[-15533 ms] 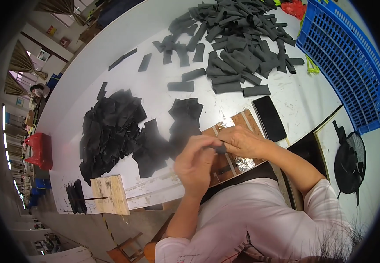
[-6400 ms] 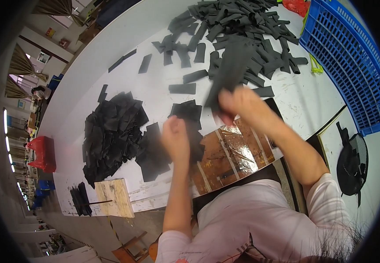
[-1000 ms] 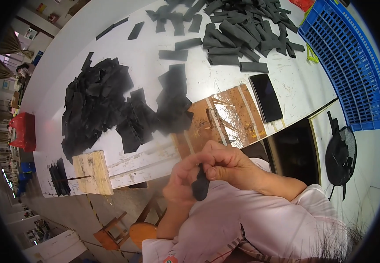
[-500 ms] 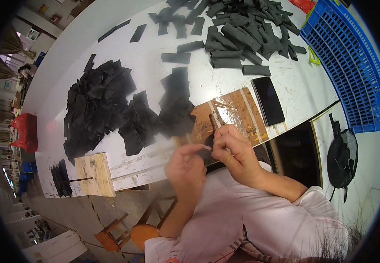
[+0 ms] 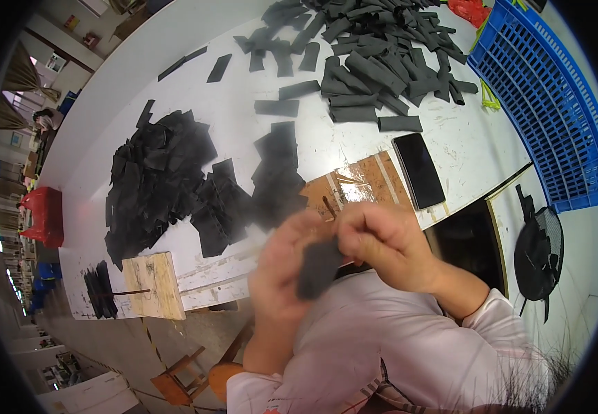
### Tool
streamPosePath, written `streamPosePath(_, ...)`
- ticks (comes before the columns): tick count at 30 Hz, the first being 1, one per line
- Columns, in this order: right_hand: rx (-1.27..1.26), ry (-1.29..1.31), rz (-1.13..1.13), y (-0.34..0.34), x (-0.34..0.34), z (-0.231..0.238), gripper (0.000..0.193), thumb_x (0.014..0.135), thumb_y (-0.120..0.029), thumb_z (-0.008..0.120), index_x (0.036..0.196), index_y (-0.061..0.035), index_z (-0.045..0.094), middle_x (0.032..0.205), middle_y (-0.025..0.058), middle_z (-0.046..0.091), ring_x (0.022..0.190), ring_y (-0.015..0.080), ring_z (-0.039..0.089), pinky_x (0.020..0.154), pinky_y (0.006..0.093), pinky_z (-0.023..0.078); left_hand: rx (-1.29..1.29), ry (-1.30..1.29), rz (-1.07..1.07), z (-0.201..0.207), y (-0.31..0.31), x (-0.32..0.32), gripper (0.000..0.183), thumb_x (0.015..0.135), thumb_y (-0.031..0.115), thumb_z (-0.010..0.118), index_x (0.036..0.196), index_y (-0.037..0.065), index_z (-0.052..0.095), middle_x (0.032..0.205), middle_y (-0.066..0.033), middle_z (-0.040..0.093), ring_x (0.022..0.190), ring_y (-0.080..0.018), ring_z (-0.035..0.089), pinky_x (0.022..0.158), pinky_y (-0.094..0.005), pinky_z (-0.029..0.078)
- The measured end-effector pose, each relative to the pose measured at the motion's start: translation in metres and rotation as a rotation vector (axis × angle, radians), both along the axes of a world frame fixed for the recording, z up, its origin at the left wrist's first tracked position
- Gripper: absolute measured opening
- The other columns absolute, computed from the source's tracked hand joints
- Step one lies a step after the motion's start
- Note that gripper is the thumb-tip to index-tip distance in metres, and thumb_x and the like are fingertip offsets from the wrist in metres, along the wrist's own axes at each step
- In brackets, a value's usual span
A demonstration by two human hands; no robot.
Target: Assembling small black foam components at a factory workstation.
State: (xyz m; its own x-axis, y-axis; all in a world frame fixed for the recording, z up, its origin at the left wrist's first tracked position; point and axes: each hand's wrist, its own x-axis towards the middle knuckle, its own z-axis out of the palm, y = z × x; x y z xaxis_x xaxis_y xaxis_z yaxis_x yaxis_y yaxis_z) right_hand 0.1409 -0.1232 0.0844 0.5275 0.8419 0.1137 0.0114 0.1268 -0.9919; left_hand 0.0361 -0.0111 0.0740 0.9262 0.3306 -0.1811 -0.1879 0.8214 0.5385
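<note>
Pinched in the fingers of my right hand (image 5: pixel 385 245) is the upper edge of a small black fabric piece (image 5: pixel 319 269). It hangs between my two hands, in front of my chest. My left hand (image 5: pixel 278 259) is cupped just behind the piece, its fingers smeared by motion, so its grip is unclear. Beyond the hands lies a brown board (image 5: pixel 399 183) with a thin dark rod (image 5: pixel 328 205). Flat black fabric pieces form a heap (image 5: pixel 164 162) to the left, and a smaller stack (image 5: pixel 278 172) lies nearer the hands.
Rolled dark grey fabric tubes (image 5: pixel 368 76) are piled at the far side. A phone (image 5: pixel 418 169) rests right of the board, near a blue plastic basket (image 5: pixel 547 103). At left, a light wooden block (image 5: pixel 154 283) sits on the table edge. A black mesh bag (image 5: pixel 539 252) lies right.
The fabric piece, mostly hidden between the fingers before, now shows broadly beneath the right hand. My left hand has turned and shifted slightly left. The whole view has tilted a little.
</note>
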Motion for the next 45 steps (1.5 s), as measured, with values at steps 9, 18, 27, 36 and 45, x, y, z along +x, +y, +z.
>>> streamPosePath(9,-0.172,0.648,0.199,0.024,0.049,-0.054,0.02,0.082,-0.017,0.05,0.07,-0.0014,0.052,0.058,0.001,0.046,0.047,0.0063,0.038,0.041,0.0178,0.03,-0.535,0.031,-0.093,-0.074,0.029,0.031,0.027,0.083,0.002,0.035,0.107,0.003,0.047,0.087,-0.0104,0.058,0.033,-0.0013,0.028,0.03,-0.0149,0.022)
streamPosePath(18,-0.113,0.352,0.375,0.039,0.063,-0.052,0.019,0.081,-0.019,0.052,0.072,-0.0027,0.052,0.062,-0.0023,0.046,0.054,0.0062,0.041,0.049,0.0189,0.035,0.251,-0.015,0.088,-0.026,-0.007,0.026,0.025,0.081,0.0,0.045,0.106,-0.001,0.042,0.08,-0.0109,0.056,0.034,-0.002,0.032,0.03,-0.0157,0.022)
streamPosePath(27,-0.132,0.288,0.267,0.039,0.055,-0.055,0.02,0.081,-0.02,0.052,0.072,-0.0021,0.052,0.062,-0.0017,0.046,0.054,0.0067,0.042,0.049,0.0195,0.035,-0.68,-0.181,-0.048,-0.06,0.019,0.028,0.033,0.082,0.004,0.038,0.115,0.0,0.039,0.096,-0.0157,0.054,0.032,-0.0018,0.029,0.029,-0.0143,0.022)
streamPosePath(36,-0.062,0.475,0.31,0.029,0.054,-0.09,0.017,0.083,-0.019,0.051,0.073,-0.0058,0.051,0.063,-0.002,0.046,0.055,0.0055,0.042,0.052,0.0179,0.036,0.827,0.34,0.318,-0.056,0.005,0.03,0.038,0.076,0.009,0.059,0.11,-0.002,0.045,0.095,-0.009,0.055,0.063,-0.0082,0.05,0.051,-0.0174,0.038)
streamPosePath(45,0.071,-0.579,-0.051,0.021,0.046,-0.027,0.018,0.069,-0.018,0.059,0.07,-0.0011,0.053,0.068,0.0083,0.052,0.062,0.0186,0.05,0.055,0.0292,0.041,1.06,-0.08,0.485,-0.038,0.007,0.032,0.005,0.076,0.001,0.056,0.079,-0.002,0.054,0.084,-0.0132,0.058,0.078,-0.0155,0.053,0.073,-0.0252,0.042)
